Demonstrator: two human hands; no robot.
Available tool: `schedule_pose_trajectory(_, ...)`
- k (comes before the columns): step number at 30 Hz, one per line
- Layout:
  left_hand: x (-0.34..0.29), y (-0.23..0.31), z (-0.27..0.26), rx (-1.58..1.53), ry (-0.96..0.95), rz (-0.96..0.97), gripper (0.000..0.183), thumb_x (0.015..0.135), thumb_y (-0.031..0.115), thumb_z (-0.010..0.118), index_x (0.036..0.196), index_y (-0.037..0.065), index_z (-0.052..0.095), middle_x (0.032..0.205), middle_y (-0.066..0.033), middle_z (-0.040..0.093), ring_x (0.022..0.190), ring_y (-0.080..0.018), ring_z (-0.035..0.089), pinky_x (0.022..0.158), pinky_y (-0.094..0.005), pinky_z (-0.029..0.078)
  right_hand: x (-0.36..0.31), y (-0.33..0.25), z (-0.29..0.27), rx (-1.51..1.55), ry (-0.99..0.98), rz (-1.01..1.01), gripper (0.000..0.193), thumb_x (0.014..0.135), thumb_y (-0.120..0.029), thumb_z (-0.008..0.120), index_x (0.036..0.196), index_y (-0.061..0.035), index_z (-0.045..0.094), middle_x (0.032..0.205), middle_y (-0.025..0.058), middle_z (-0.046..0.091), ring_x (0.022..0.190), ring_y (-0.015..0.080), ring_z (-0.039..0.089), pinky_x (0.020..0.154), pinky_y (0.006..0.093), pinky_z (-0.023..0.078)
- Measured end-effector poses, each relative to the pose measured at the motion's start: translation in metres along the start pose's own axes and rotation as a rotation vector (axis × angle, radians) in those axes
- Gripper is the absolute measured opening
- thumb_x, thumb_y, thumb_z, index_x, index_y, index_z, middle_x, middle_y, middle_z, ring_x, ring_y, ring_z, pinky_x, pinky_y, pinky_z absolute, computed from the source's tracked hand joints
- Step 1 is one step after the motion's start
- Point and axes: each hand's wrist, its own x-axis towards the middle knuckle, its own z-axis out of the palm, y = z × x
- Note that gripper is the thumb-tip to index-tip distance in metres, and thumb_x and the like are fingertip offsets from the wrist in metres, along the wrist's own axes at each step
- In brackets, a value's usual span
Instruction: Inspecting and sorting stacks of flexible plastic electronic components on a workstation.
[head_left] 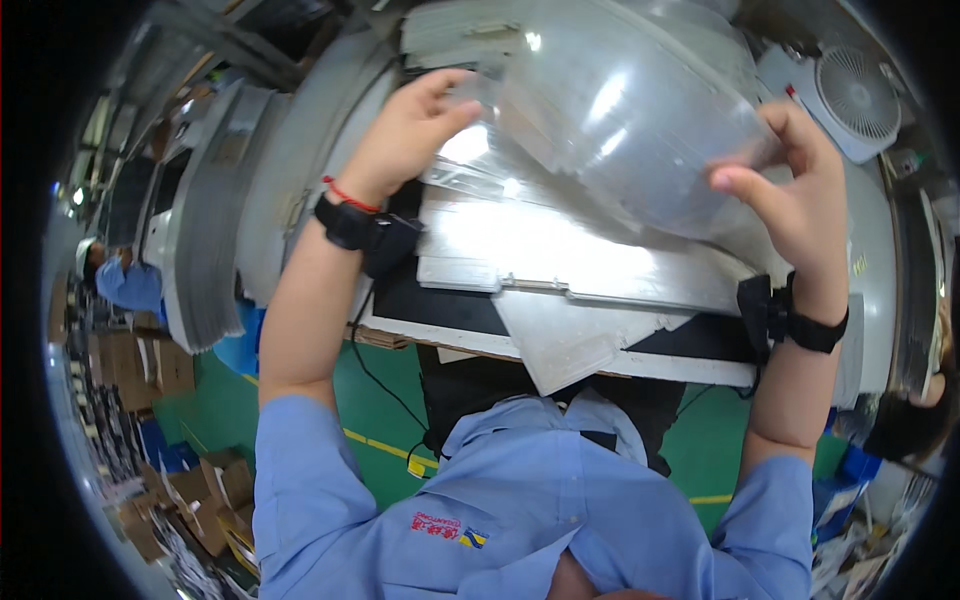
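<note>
A clear, flexible plastic sheet [640, 130] is raised over the far part of the bench, bowed and shiny with reflections. My left hand [415, 130] pinches its left edge between thumb and fingers. At the right edge, my right hand [795, 190] grips the sheet with the thumb on the near side and the fingers partly behind it. Below it lies a stack of flat, shiny silvery-grey sheets [560, 240]. One loose pale sheet [550, 345] sticks out over the bench's near edge, one corner pointing toward me.
A white fan [858, 95] stands at the far right. Tall piles of grey sheets [215, 220] rise on the left. Cardboard boxes [145, 365] sit on the green floor [390, 380] at left. Another person in blue [130, 285] is far left. A cable [378, 385] hangs by my left arm.
</note>
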Motion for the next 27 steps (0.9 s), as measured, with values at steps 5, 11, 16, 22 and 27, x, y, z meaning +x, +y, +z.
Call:
schedule_pose_trajectory(5,-0.029,0.03,-0.015,0.033,0.125,0.105,0.033,0.093,0.007,0.057,0.125,0.0,0.052,0.099,-0.0049,0.066,0.082,-0.0069,0.059,0.07,-0.0202,0.047,-0.005,-0.017,-0.002,-0.048,0.021,0.096,0.03,0.07,-0.009,0.079,0.09,-0.0011,0.057,0.079,0.0013,0.063,0.077,0.0084,0.062,0.069,0.0215,0.047)
schedule_pose_trajectory(11,-0.13,0.04,-0.107,0.032,0.543,0.176,0.022,0.095,0.007,0.054,0.116,0.001,0.054,0.097,-0.0048,0.064,0.079,-0.0069,0.056,0.067,-0.0202,0.044,-0.006,-0.01,0.002,0.045,0.04,0.118,0.03,0.07,-0.006,0.078,0.09,-0.0012,0.055,0.077,0.004,0.065,0.073,0.0102,0.062,0.069,0.0236,0.047)
schedule_pose_trajectory(16,-0.255,-0.025,-0.17,-0.028,1.046,0.192,0.02,0.096,0.008,0.052,0.115,0.001,0.05,0.101,-0.0076,0.06,0.082,-0.0116,0.056,0.071,-0.0242,0.046,0.0,0.004,0.013,-0.05,0.012,0.053,0.035,0.068,-0.008,0.079,0.093,-0.0001,0.056,0.075,0.0053,0.066,0.068,0.0126,0.057,0.068,0.0257,0.045)
schedule_pose_trajectory(22,-0.273,-0.067,-0.142,-0.091,1.22,0.158,0.025,0.095,0.005,0.05,0.12,0.002,0.047,0.114,-0.0104,0.057,0.098,-0.019,0.058,0.08,-0.0323,0.049,0.008,0.023,0.017,-0.129,0.01,0.191,0.036,0.068,-0.012,0.081,0.095,0.0003,0.059,0.08,0.0081,0.065,0.07,0.015,0.056,0.067,0.0269,0.045)
schedule_pose_trajectory(27,-0.236,-0.051,-0.135,-0.146,1.145,0.059,0.038,0.096,0.011,0.053,0.131,0.001,0.043,0.119,-0.0124,0.056,0.105,-0.0225,0.057,0.087,-0.0355,0.048,0.007,0.046,0.019,-0.207,0.043,0.288,0.04,0.067,-0.018,0.081,0.096,0.0006,0.061,0.082,0.0109,0.064,0.073,0.0184,0.059,0.068,0.031,0.047)
